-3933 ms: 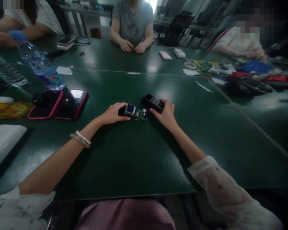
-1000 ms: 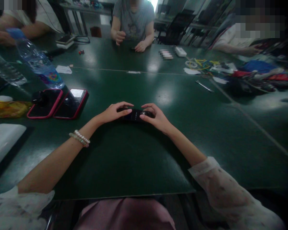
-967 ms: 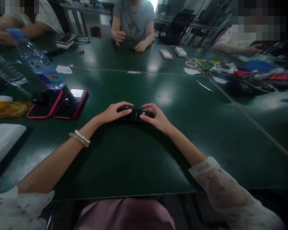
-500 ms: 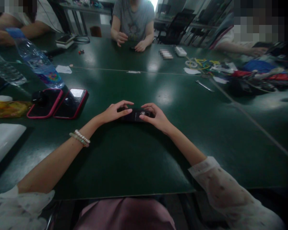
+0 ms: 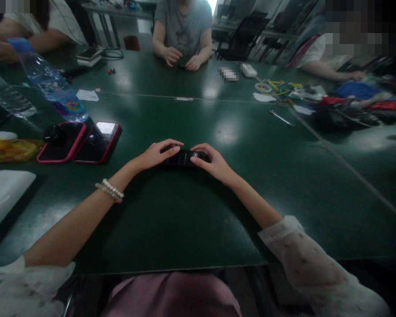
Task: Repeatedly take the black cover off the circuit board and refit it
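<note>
A small black device (image 5: 185, 159) with white markings on its upper face lies on the dark green table (image 5: 185, 220), in the middle of the head view. My left hand (image 5: 158, 154) is closed round its left end, thumb on the near side and fingers along the far edge. Round the right end my right hand (image 5: 214, 163) is closed too, its thumb beside the white markings. The fingertips behind the device are partly hidden. Beaded bracelets (image 5: 110, 190) circle my left wrist.
Two red-edged phones (image 5: 97, 143) and water bottles (image 5: 51, 83) stand or lie at the left, near a white box (image 5: 6, 193). A wrench (image 5: 281, 118) and a pile of cables and cloth (image 5: 356, 94) are at the right. People sit across the table.
My right hand and the device have shifted very slightly left. Across the table, the person in grey has brought one hand closer to the other.
</note>
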